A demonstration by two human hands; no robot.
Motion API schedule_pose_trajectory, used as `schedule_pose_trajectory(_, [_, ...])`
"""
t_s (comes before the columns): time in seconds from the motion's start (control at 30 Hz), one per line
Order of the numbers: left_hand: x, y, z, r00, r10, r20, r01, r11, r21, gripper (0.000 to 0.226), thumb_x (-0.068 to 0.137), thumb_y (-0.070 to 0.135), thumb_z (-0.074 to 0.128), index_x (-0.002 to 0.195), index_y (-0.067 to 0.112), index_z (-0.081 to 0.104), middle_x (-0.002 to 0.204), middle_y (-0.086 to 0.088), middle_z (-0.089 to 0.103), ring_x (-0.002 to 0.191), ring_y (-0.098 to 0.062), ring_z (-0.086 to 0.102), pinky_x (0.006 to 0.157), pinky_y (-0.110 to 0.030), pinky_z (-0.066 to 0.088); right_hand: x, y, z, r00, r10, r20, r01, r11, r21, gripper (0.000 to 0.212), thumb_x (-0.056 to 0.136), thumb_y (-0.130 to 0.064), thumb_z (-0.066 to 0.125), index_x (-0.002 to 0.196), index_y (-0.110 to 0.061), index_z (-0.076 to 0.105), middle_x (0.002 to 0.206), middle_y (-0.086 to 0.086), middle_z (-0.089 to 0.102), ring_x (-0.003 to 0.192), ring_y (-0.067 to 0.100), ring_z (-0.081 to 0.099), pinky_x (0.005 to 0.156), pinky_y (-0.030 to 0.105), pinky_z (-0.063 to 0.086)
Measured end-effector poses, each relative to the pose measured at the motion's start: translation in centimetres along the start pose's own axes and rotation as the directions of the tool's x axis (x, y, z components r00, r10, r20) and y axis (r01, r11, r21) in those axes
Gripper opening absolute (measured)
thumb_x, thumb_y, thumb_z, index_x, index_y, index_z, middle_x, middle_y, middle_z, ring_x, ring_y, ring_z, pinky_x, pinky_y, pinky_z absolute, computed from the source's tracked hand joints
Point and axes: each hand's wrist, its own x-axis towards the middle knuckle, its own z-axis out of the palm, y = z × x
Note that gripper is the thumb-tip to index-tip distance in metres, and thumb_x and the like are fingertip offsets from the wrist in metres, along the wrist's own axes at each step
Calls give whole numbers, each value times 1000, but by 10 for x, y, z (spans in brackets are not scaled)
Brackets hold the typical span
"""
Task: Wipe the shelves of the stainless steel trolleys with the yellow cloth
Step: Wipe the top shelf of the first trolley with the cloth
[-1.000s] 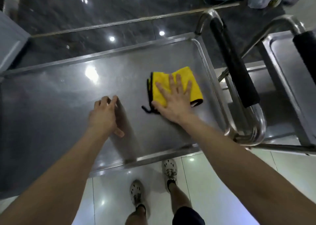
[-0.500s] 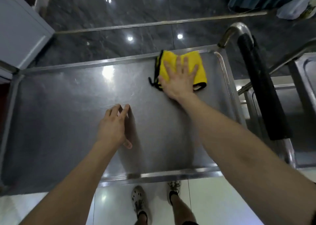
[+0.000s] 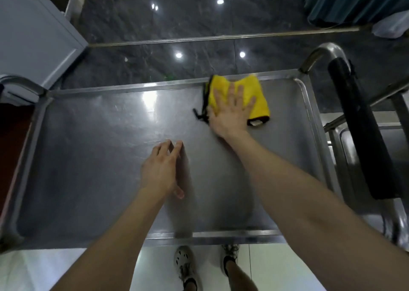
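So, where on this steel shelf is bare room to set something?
Bare: from the left hand to the left rim of the stainless steel shelf. Crowded: the far right corner, where the right hand presses the folded yellow cloth.

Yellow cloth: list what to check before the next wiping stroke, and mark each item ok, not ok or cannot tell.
1. Right hand pressed flat on the yellow cloth: ok.
2. Cloth lying on the top shelf, up at its far rim: ok.
3. Left hand out of the far strip that the cloth would sweep: ok.
4. Cloth edges tucked under the palm: not ok, a black loop trails out at its left.
5. Black handle apart from the cloth: ok.
6. Shelf already clean: cannot tell, glare hides it.
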Motion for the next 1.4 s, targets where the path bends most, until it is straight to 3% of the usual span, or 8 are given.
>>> schedule_pose_trajectory(0.07, [-1, -1, -2, 1000, 6, -4, -6, 1000, 0, 165, 31, 65, 104, 169, 33, 19, 171, 0, 22, 155, -27, 24, 113, -48, 51, -11, -40, 13, 845, -512, 152, 522, 852, -30, 62, 106, -66, 28, 166, -50, 22, 180, 1, 3, 165, 30, -6, 125, 69, -11])
schedule_pose_trajectory(0.13, [-1, -5, -4, 1000, 23, -13, -23, 1000, 7, 160, 29, 68, 102, 165, 30, 26, 167, 0, 28, 151, -27, 29, 108, -48, 54, -9, -40, 12, 745, -641, 183, 653, 757, -11, 62, 105, -70, 32, 164, -52, 27, 179, -6, 9, 166, 24, -1, 127, 63, -10])
schedule_pose_trajectory(0.3, [6, -50, -21, 998, 49, 27, -46, 994, -101, 148, 40, 64, 102, 165, 32, 32, 166, 4, 34, 151, -26, 37, 111, -52, 51, -20, 18, 2, 999, -26, -32, 25, 999, -29, 78, 96, -84, 27, 166, -51, 18, 179, -2, 4, 165, 29, -7, 125, 67, -12])
schedule_pose_trajectory(0.57, [35, -131, -27, 996, -89, 6, 89, 994, -67, 148, 39, 77, 98, 161, 28, 33, 164, -9, 34, 147, -39, 38, 118, -54, 44, 9, 9, 1, 922, 386, 15, -386, 922, -6, 81, 94, -83, 9, 167, -50, 5, 179, 7, -11, 161, 43, -18, 116, 81, -9])
schedule_pose_trajectory(0.8, [37, -146, -16, 997, -15, -82, 14, 1000, -17, 146, 36, 90, 88, 158, 30, 36, 156, -2, 41, 141, -35, 40, 105, -52, 53, -25, -132, 42, 993, -111, -26, 110, 993, -39, 63, 105, -67, 28, 165, -48, 27, 179, 8, 10, 164, 39, -1, 118, 80, -1])
schedule_pose_trajectory(1.03, [32, -148, -14, 993, 9, -118, -7, 1000, 20, 133, 45, 89, 87, 154, 31, 36, 151, -1, 42, 137, -33, 42, 85, -47, 53, -263, -108, 77, 912, -402, -85, 404, 915, -1, 63, 107, -62, 45, 166, -44, 30, 179, 3, 13, 165, 37, 7, 118, 79, 13])
schedule_pose_trajectory(1.17, [34, -149, -10, 993, 13, -117, -10, 999, 33, 142, 38, 97, 82, 155, 32, 33, 155, -1, 40, 139, -33, 42, 86, -47, 54, -223, -52, 55, 787, -616, 35, 616, 782, -88, 64, 105, -70, 42, 164, -46, 34, 178, -3, 14, 165, 31, 7, 124, 73, 8])
schedule_pose_trajectory(1.4, [44, -150, -4, 992, 16, -125, -11, 999, 44, 140, 39, 95, 83, 154, 32, 36, 155, -1, 41, 140, -33, 42, 84, -48, 53, 6, -82, 20, 989, 87, 123, -87, 996, -8, 70, 98, -79, 21, 163, -57, 13, 179, 2, -5, 164, 37, -12, 116, 81, -12])
